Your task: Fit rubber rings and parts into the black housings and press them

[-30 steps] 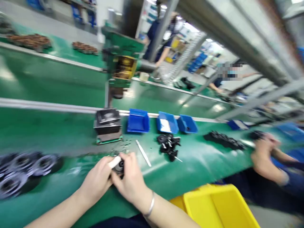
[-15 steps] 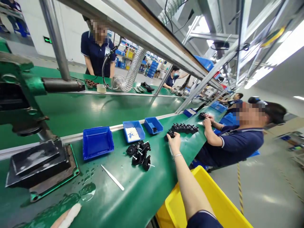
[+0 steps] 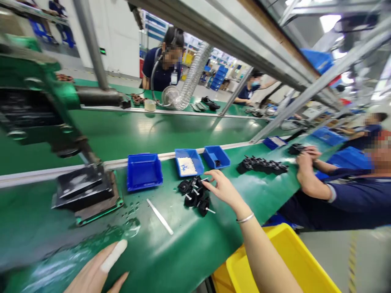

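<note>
My right hand (image 3: 224, 190) reaches over the green bench, fingers apart, its fingertips beside a cluster of black parts (image 3: 195, 195) with white pins. Whether a fingertip touches a pin is hard to tell. At the lower left my left hand (image 3: 100, 264) hovers with fingers apart and a white cover on one finger; it holds nothing. A white stick-like tool (image 3: 159, 216) lies between my hands. Behind the cluster stand a blue tray of small white pieces (image 3: 187, 166) and a blue bin (image 3: 216, 156) with a black part inside. A row of black parts (image 3: 262, 165) lies farther right.
A green and black press (image 3: 82, 187) stands at the left beside a dark blue tray (image 3: 144, 172). Below the bench edge is a yellow bin (image 3: 284, 252). A co-worker's hands (image 3: 307, 158) handle black parts at the right. Metal bars slant overhead.
My right hand has left the row of black parts and moved left to the pinned cluster. More of my left hand has come into view. The camera view has swung left.
</note>
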Action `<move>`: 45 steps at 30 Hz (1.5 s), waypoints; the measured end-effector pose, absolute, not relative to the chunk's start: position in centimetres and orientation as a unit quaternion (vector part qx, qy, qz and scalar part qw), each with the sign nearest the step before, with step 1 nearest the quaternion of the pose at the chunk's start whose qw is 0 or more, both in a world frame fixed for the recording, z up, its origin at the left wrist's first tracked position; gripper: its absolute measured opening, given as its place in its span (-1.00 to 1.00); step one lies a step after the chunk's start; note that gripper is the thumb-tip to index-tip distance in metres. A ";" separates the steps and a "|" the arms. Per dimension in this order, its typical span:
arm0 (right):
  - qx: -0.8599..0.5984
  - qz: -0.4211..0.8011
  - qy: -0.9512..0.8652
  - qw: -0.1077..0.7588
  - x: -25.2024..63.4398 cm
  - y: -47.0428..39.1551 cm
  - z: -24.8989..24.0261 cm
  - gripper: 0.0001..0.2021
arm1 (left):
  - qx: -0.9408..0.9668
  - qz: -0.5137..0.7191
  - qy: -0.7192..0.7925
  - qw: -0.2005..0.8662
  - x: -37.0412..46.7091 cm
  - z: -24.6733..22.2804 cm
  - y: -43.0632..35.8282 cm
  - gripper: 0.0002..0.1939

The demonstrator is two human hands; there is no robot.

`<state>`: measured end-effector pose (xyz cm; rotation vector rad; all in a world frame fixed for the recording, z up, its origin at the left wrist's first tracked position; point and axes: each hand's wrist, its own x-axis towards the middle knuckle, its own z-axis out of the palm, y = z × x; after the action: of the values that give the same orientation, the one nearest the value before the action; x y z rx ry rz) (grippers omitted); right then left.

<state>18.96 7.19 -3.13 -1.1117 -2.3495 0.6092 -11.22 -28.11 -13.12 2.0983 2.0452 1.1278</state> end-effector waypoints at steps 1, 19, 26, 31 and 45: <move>-0.387 0.240 -0.860 0.230 18.9 6.5 -3.4 -0.65 | 0.677 0.350 0.647 -0.012 -10.9 -12.5 -28.4 -0.12; -0.425 0.469 -0.618 0.467 20.6 5.2 -3.8 -0.55 | 0.632 0.093 0.767 -0.063 -25.0 -7.9 -37.4 -0.53; -0.277 0.765 -0.381 0.439 13.8 -2.5 -2.2 -0.70 | 0.678 0.214 0.704 -0.003 -16.6 -8.1 -31.2 -0.40; -0.270 0.830 -0.302 0.384 9.0 -5.7 -1.3 -0.74 | 0.664 0.265 0.697 0.061 -14.6 -8.6 -30.1 -0.31; -0.218 0.856 -0.444 0.147 1.4 -11.5 -2.6 -0.86 | 0.471 0.506 0.636 0.344 -13.6 -10.9 -30.4 -0.08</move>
<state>1.45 -11.52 -2.60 -0.6275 -1.2785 2.4639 -13.59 -30.39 -10.95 1.2240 1.6520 1.3134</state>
